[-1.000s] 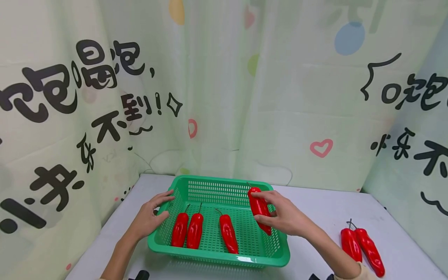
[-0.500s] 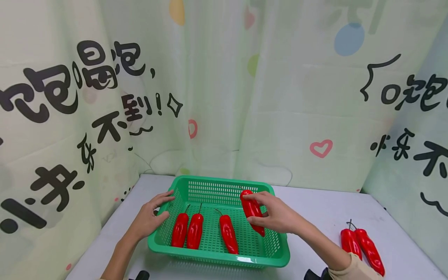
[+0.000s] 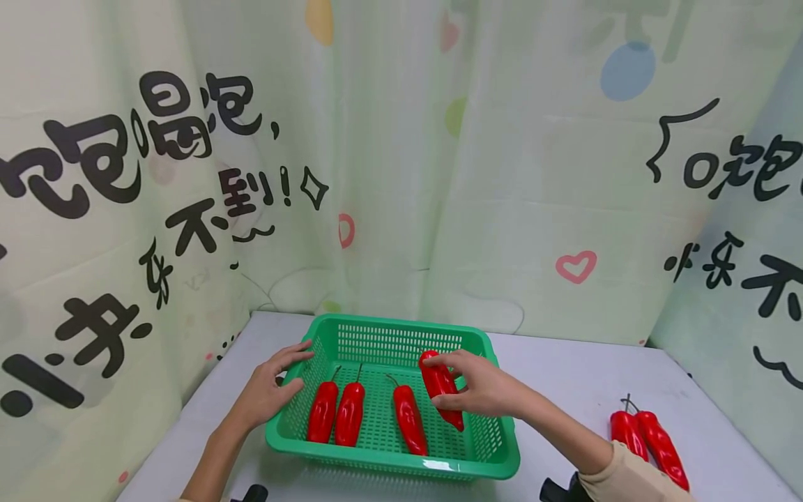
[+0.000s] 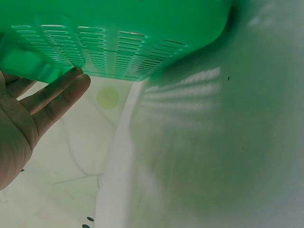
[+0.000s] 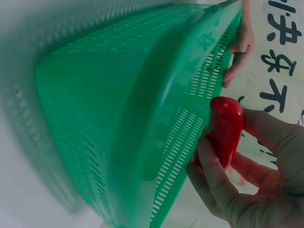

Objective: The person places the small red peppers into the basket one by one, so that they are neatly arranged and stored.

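A green plastic basket (image 3: 339,452) stands on the table, with red chili peppers lying inside: a pair at the left (image 3: 349,415) and a single pepper (image 3: 410,420) near the middle. Over the basket's right half, my right hand (image 3: 479,383) pinches another red chili pepper (image 3: 442,390) between thumb and fingers, its tip pointing down toward me. The right wrist view shows that pepper (image 5: 225,126) end-on in the grip. My left hand (image 3: 274,383) rests at the basket's left rim; in the left wrist view its straight fingers (image 4: 61,102) touch the basket's outer side.
Two more red chili peppers (image 3: 652,443) lie on the white table (image 3: 564,362) to the right, partly behind my right forearm and sleeve. A pale printed curtain (image 3: 502,209) closes off the back and both sides.
My right hand has moved left and slightly lower, carrying the chili pepper from the basket's right edge further inward. The left hand and the basket have stayed put.
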`<action>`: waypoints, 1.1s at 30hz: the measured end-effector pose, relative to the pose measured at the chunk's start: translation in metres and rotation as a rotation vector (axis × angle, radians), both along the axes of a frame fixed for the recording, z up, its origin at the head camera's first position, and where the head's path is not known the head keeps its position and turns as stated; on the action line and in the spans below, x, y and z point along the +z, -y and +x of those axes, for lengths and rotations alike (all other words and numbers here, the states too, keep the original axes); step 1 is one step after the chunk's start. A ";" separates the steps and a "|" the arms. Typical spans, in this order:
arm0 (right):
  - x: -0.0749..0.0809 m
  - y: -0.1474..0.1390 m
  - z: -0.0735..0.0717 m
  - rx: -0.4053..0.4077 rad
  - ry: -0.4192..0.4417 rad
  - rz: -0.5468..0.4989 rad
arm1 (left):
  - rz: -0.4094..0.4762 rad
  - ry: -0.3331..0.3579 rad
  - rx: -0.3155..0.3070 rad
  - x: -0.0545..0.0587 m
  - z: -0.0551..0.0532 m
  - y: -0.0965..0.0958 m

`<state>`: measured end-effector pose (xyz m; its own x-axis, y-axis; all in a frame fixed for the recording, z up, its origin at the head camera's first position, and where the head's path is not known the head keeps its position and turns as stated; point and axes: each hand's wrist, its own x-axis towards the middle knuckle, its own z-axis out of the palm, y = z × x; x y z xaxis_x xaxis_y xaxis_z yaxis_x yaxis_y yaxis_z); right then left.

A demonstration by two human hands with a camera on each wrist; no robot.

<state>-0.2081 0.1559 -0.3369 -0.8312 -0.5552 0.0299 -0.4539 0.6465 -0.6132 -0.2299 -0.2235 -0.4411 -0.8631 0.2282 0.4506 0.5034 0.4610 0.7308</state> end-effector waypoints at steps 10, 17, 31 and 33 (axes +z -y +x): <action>-0.008 0.011 -0.002 0.033 0.062 0.019 | -0.005 0.005 0.003 0.001 0.001 -0.001; -0.011 0.020 -0.004 0.054 0.111 -0.003 | 0.001 0.007 0.003 0.001 0.001 0.000; -0.015 0.037 -0.003 0.009 0.225 -0.044 | 0.010 0.001 -0.009 0.000 0.001 0.000; -0.017 0.039 -0.003 0.013 0.234 -0.052 | 0.010 0.000 -0.009 0.001 0.001 0.000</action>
<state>-0.2114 0.1173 -0.3537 -0.8114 -0.5690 -0.1336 -0.3040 0.6061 -0.7350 -0.2292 -0.2236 -0.4404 -0.8609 0.2315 0.4531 0.5077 0.4492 0.7352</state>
